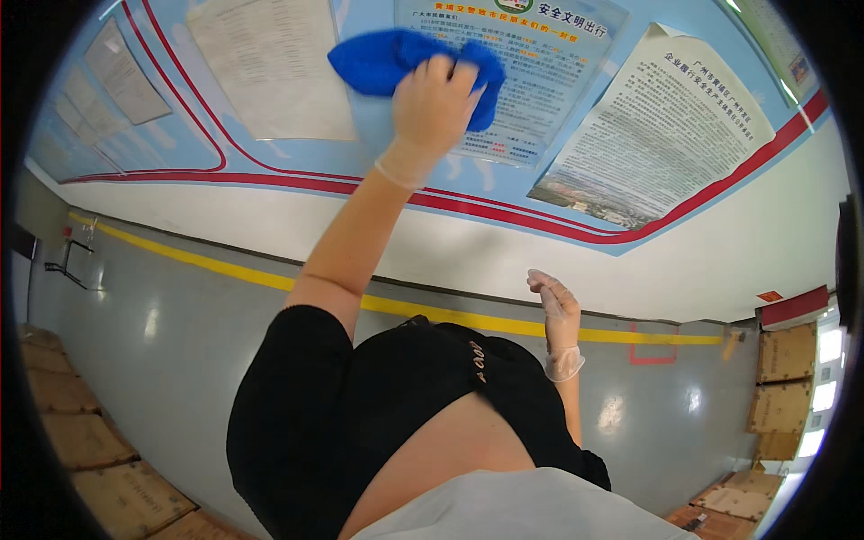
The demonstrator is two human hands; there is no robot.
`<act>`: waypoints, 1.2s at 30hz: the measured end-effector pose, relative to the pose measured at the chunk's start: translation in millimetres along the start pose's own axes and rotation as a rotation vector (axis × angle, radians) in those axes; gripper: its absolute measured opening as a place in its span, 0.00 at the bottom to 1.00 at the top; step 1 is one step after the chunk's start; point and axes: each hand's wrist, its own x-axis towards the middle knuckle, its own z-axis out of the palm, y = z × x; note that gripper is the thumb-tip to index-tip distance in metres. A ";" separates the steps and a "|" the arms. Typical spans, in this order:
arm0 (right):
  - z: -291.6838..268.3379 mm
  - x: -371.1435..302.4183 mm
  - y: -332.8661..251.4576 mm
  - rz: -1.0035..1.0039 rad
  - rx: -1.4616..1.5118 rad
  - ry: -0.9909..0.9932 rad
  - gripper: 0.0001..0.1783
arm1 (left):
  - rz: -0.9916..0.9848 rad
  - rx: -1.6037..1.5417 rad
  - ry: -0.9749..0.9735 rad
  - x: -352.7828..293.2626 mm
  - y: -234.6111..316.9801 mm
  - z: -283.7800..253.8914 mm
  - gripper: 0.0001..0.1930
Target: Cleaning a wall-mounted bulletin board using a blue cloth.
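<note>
My left hand (436, 106), in a clear thin glove, is raised to the wall and closed on a blue cloth (364, 65). The cloth lies bunched against the wall board, over the left part of a printed poster (540, 99) in a clear cover. Lower down, in front of my body, my right hand (556, 310) hangs in the air, also gloved. Its fingers are loosely bent and nothing shows in them. It touches neither the wall nor the cloth.
A curling paper notice (661, 126) hangs to the right, and a pale sheet (270, 67) to the left. Below the wall runs a yellow floor line (198, 267). Brown boxes (783, 346) stand at right; more boxes (85, 441) line the lower left.
</note>
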 end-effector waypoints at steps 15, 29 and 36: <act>19.2 17.3 -15.7 -0.068 -0.060 -0.166 0.14 | -0.344 -0.105 0.361 -32.3 -61.2 -62.9 0.14; -21.4 13.6 11.4 -0.006 0.022 -0.063 0.14 | -0.242 0.139 0.377 8.1 -65.1 -1.3 0.14; -52.1 39.2 1.5 -0.091 -0.008 -0.124 0.13 | -0.510 0.086 0.072 -84.8 -61.5 -13.2 0.15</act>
